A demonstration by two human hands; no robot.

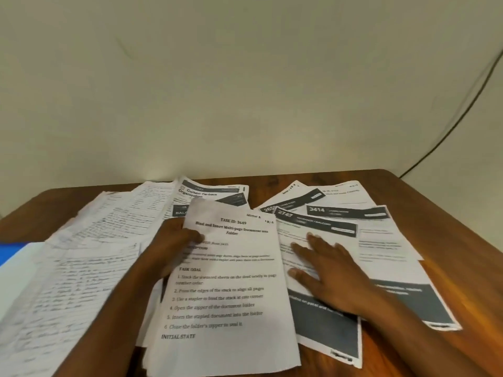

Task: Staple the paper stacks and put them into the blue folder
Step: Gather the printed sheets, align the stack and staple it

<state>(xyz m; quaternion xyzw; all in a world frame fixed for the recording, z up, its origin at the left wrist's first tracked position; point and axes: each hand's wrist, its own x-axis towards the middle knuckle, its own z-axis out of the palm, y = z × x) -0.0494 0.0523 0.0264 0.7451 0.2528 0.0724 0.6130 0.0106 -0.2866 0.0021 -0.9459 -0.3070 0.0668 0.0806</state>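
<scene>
Left hand pinches printed sheet; blue folder beside.

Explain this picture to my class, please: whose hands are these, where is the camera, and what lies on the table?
There is no machine here. A person wears a camera on the head, so you look down at their own two hands. The left hand grips the edge of a printed task sheet. The right hand lies flat, fingers spread, on a sheet with a dark band. More papers, printed and handwritten, lie scattered over the wooden table. A corner of the blue folder shows at the far left. No stapler is visible.
</scene>
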